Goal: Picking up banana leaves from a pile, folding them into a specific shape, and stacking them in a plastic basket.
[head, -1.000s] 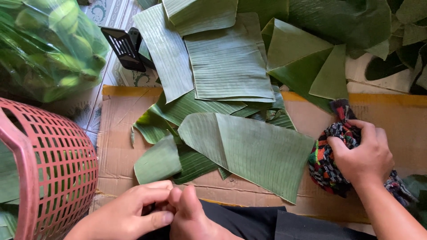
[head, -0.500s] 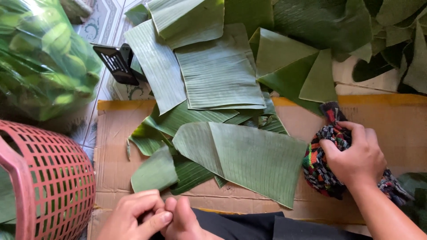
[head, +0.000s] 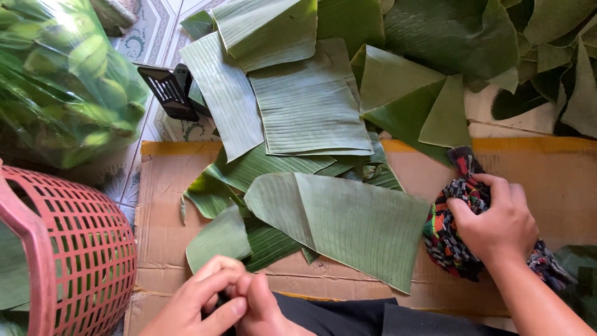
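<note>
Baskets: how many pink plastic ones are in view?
1: pink basket at the left edge, beside the cardboard, across from the right hand gripping the cloth. Others may be hidden.

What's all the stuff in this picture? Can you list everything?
banana leaf pieces: many, green, piled in the middle and along the top
cardboard: one sheet, brown, under the leaves
basket: one, pink, bottom left
bag of green fruit: one, clear, top left
plastic piece: one, black, beside the bag
cloth: one, multicoloured, right
right hand: gripping the cloth
left hand: bottom edge, fingers curled
</note>
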